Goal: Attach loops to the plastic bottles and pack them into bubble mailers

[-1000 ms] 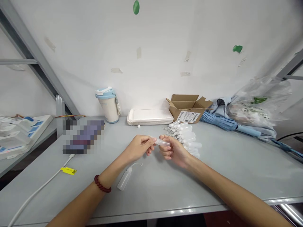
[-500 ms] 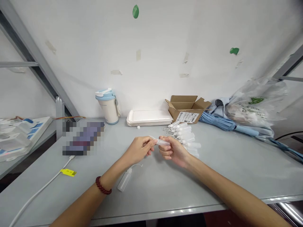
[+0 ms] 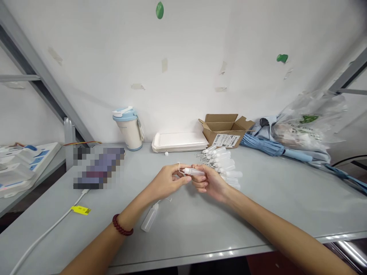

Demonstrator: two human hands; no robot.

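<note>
My right hand (image 3: 210, 182) is closed round the body of a small translucent squeeze bottle (image 3: 195, 172), held level above the table with its white nozzle pointing left. A thin curved strap shows at the nozzle end. There my left hand (image 3: 170, 179) is loosely open, its thumb apart from the fingers, close beside the nozzle; whether it touches is hard to tell. A similar bottle (image 3: 149, 218) lies on the table below my left wrist. Beyond my right hand lies a pile of such bottles (image 3: 225, 162), partly hidden by it.
Along the wall stand a cream cup with a blue lid (image 3: 129, 131), stacked white trays (image 3: 180, 141) and an open cardboard box (image 3: 222, 133). A small white cap (image 3: 166, 154) lies before the trays. A folded blue umbrella (image 3: 275, 149) is at right, a white cable (image 3: 48, 233) at left.
My left thumb and fingers have parted at the bottle's nozzle end, so the nozzle and strap now show. My right hand keeps its hold. The view has shifted slightly.
</note>
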